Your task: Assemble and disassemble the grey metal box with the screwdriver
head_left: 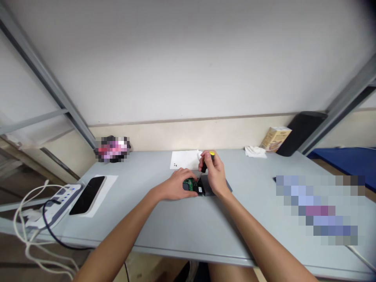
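Note:
An opened electronic device (200,190) with a green circuit board (190,183) and black parts lies on the desk. My left hand (177,185) grips it from the left, fingers along the far edge and thumb along the near edge. In my right hand (216,174) is a screwdriver (204,167) with a black and yellow handle, closed in the fingers. Its shaft slants down to the device; the tip is too small to make out. A dark grey flat part (208,188) lies under my right hand, partly hidden by it.
Behind the hands, white paper (188,157) carries several tiny dark pieces (175,165). Leftward lie a phone (88,196) and a power strip (55,207) with looping cables. A tissue (255,152), a yellow box (275,139) and a black speaker-like object (302,133) stand at the back right.

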`<state>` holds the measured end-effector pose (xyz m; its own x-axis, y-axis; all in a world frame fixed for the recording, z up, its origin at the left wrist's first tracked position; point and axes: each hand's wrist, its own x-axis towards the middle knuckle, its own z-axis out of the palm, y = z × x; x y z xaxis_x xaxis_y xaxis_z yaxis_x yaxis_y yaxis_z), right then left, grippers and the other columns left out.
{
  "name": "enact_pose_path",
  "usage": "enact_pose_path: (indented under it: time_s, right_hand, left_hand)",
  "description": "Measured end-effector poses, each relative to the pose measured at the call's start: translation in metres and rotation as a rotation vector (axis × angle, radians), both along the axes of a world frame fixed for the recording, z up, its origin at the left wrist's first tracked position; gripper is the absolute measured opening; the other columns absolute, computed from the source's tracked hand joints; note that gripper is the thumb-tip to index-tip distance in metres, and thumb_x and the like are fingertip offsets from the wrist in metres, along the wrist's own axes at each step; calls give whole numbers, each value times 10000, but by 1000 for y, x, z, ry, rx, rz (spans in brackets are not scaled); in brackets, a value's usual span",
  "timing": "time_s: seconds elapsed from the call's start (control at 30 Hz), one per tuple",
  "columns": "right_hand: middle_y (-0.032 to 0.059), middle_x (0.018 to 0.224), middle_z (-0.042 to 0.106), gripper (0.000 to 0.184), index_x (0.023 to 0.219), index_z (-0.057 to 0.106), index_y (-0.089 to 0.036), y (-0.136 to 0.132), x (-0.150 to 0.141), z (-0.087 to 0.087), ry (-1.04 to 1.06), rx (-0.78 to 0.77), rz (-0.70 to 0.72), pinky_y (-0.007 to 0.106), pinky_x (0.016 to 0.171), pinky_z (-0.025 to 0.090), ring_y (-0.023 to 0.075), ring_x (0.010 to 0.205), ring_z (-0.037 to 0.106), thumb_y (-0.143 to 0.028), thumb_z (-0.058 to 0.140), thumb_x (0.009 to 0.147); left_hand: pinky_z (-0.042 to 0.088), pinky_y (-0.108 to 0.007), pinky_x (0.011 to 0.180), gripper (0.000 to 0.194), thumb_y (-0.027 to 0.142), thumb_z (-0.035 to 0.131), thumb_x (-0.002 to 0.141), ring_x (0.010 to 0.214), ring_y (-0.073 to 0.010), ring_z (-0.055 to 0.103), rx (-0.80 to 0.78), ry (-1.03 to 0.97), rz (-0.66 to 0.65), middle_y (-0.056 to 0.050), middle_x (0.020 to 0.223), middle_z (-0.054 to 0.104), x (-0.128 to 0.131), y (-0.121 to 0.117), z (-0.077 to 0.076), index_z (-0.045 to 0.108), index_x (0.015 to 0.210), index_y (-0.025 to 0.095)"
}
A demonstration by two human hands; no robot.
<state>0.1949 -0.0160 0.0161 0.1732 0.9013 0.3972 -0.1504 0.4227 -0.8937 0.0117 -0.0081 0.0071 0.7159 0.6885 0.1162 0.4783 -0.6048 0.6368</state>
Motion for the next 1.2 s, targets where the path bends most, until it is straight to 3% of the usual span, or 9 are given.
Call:
enact_pose_path:
  time_s: [0.47, 1.2]
  right_hand:
    - [-58, 653, 535, 357, 964, 558, -254, 0, -1, -4, -9, 26, -9, 299, 632, 440, 139, 600, 535, -608, 558, 1007]
    - [-51, 656, 536, 302, 948, 616, -239, 3, 1, -5, -75, 10, -136, 280, 610, 419, 138, 605, 501, -539, 633, 980]
  left_hand:
    - [402, -455, 1130, 354, 369, 841, 835, 1186, -282, 587, -3, 11, -4, -46, 1195, 689, -1, -3, 7, 657, 1121, 271]
    - [456, -438, 1051, 383, 355, 855, 817, 1152, -289, 563, 2, -8, 50, -65, 1175, 657, 3, -1, -3, 643, 1114, 237]
